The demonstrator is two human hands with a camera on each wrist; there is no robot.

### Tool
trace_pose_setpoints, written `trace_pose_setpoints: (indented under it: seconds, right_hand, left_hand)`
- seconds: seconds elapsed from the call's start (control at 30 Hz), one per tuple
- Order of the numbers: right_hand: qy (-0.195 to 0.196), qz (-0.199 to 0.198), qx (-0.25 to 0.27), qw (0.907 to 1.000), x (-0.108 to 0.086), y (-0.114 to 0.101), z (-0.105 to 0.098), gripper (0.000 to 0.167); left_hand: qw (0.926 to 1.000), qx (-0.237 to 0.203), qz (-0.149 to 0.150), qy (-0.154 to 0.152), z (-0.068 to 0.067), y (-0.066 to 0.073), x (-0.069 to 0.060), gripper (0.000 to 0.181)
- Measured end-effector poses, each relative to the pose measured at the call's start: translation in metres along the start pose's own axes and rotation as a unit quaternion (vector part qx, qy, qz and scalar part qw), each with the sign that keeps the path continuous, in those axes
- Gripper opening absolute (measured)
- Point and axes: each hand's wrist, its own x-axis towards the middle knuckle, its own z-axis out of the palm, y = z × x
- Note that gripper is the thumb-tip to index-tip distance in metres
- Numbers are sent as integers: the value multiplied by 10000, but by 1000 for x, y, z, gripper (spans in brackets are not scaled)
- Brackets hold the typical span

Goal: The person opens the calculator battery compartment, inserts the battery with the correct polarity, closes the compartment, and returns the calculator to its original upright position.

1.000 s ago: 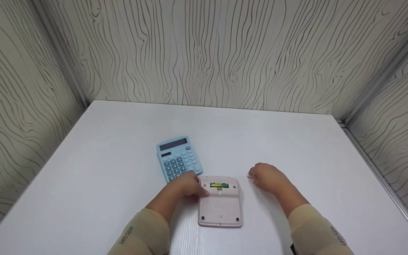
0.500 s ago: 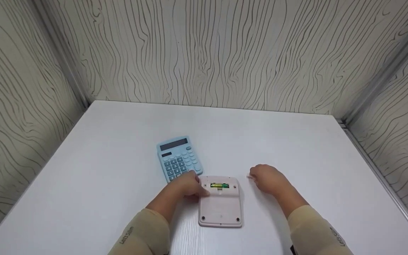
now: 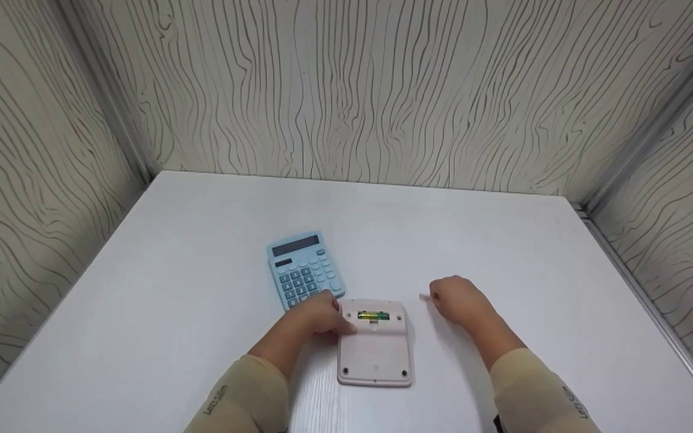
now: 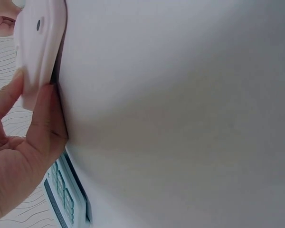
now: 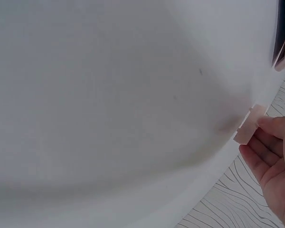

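Note:
A pale pink calculator point(image 3: 374, 355) lies face down, its battery slot uncovered and a green and yellow battery point(image 3: 373, 316) inside. My left hand point(image 3: 319, 314) grips its left edge, thumb on the back and fingers underneath, as the left wrist view point(image 4: 23, 142) also shows. To the right of the calculator, my right hand point(image 3: 459, 300) pinches a small pink battery cover point(image 5: 251, 124) between thumb and fingers, apart from the calculator. In the right wrist view the cover's tabbed edge faces away from the palm.
Just beyond my left hand a light blue calculator point(image 3: 304, 267) lies face up. Both calculators are on a white table point(image 3: 473, 240). Walls with a wood-grain pattern point(image 3: 346, 90) enclose the table at the back and sides.
My right hand has turned slightly and shifted a little to the right, and more of the battery cover shows. The left hand and both calculators have stayed in place.

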Motion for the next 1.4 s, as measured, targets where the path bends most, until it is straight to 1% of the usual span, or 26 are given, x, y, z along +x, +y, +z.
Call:
trace_pose_setpoints:
  seconds: [0.1, 0.23, 0.37, 0.53, 0.77, 0.93, 1.1, 1.4]
  right_hand:
    - [-16, 167, 120, 9998, 0, 0, -1, 11]
    - [-18, 273, 250, 9993, 0, -2, -2, 12]
    - [146, 161, 283, 9994, 1, -6, -5, 12]
    - [270, 103, 414, 9987, 0, -17, -11, 10]
    - [459, -216, 564, 9971, -2, -40, -18, 11]
    - [375, -377, 618, 9967, -3, -58, -21, 7]
    - [308, -507, 709, 9957, -6, -74, -23, 7]
    - [233, -875, 671, 9936, -11, -90, -23, 6]
  left_hand:
    - [10000, 28, -9, 11, 0, 0, 0, 46]
    - [10000, 10, -15, -3, 0, 0, -1, 46]
    - [10000, -50, -45, -11, 0, 1, -1, 46]
    - [10000, 36, -30, 18, -1, 1, 0, 47]
    - [10000, 34, -13, -19, -1, 0, 1, 39]
    - [10000, -20, -14, -54, -1, 1, 0, 39]
    - [10000, -26, -13, -62, -2, 0, 0, 41]
    - [10000, 32, -52, -40, -3, 1, 1, 43]
